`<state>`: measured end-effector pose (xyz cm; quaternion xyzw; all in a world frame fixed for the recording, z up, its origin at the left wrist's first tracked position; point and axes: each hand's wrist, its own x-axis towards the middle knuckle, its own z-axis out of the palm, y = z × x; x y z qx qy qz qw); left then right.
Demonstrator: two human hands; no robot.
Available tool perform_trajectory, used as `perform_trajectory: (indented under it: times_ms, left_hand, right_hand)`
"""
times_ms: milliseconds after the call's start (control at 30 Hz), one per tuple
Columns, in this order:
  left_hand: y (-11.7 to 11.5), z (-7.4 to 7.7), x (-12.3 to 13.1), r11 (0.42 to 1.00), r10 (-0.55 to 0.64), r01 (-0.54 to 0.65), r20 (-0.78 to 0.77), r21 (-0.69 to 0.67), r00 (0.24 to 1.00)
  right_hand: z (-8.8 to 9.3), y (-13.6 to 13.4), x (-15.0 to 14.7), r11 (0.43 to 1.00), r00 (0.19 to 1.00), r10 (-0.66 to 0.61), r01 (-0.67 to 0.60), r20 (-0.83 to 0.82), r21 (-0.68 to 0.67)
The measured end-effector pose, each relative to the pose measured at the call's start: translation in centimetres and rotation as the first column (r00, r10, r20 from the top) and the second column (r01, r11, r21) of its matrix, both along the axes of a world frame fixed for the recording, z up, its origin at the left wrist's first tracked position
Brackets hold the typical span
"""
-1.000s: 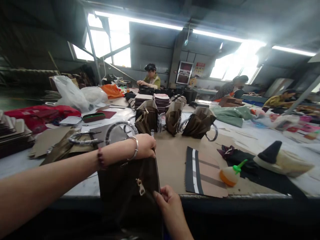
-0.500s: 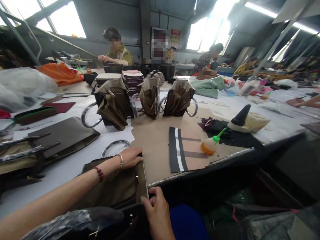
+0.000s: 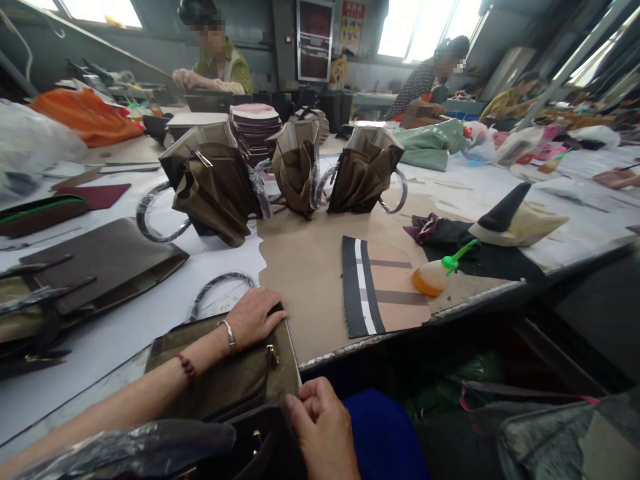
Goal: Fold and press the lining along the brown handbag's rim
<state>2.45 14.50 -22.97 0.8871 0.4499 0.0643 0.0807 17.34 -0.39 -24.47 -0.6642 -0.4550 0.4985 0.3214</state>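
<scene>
1. Left hand (image 3: pixel 257 319): fingers curled over the far corner of the brown bag (image 3: pixel 233 383), gripping it.
2. Right hand (image 3: pixel 323 423): thumb and fingers pinching its side edge.
3. Bag position: at the near edge of the desk (image 3: pixel 340 351).

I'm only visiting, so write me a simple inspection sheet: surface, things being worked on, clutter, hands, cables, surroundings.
Surface: white-covered table with a flat brown sheet.
Job's things: brown fabric bag with gold-coloured metal fitting, at the near edge.
Clutter: three standing brown fabric bags; translucent plastic bottle with orange liquid and green spout; crumpled orange plastic bag.
Hands: left hand on the worked bag's far corner, some fingertips hidden; right hand pinching its edge.
Cables: thin pale cord at upper left, use unclear.
Surroundings: person in green top; person in dotted top; bright window.
</scene>
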Motion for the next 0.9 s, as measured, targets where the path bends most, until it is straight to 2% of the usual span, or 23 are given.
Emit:
perform_trajectory:
  times_ms: [233,433,533,667,767,900]
  left_hand:
    - [0.2,-0.3,-0.3,1.000,-0.020,0.020,0.041,0.008,0.999]
    - [0.5,-0.5,-0.4,0.999,-0.039,0.039,0.053,-0.004,0.998]
    - [0.6,-0.5,-0.4,0.999,-0.047,0.048,0.059,-0.008,0.997]
    - [0.6,-0.4,-0.4,0.998,-0.061,0.061,0.055,-0.005,0.997]
    - [0.7,-0.5,-0.5,0.998,-0.067,0.067,0.053,-0.006,0.996]
    - [0.7,-0.6,-0.6,0.998,-0.063,0.064,0.049,-0.010,0.997]
  right_hand:
    - [-0.3,0.0,-0.7,1.000,0.989,0.007,-0.006,-0.150,0.004]
    - [0.7,0.4,-1.4,0.999,0.954,-0.040,0.038,-0.297,-0.011]
    - [0.8,0.5,-1.6,1.000,0.937,-0.022,0.020,-0.350,-0.010]
    - [-0.3,0.0,-1.2,0.999,0.949,0.002,-0.013,-0.317,-0.034]
    - [-1.2,-0.5,-0.7,0.998,0.974,-0.028,0.015,-0.226,-0.056]
    - [-1.4,-0.8,-0.4,0.996,0.989,-0.066,0.058,-0.136,-0.062]
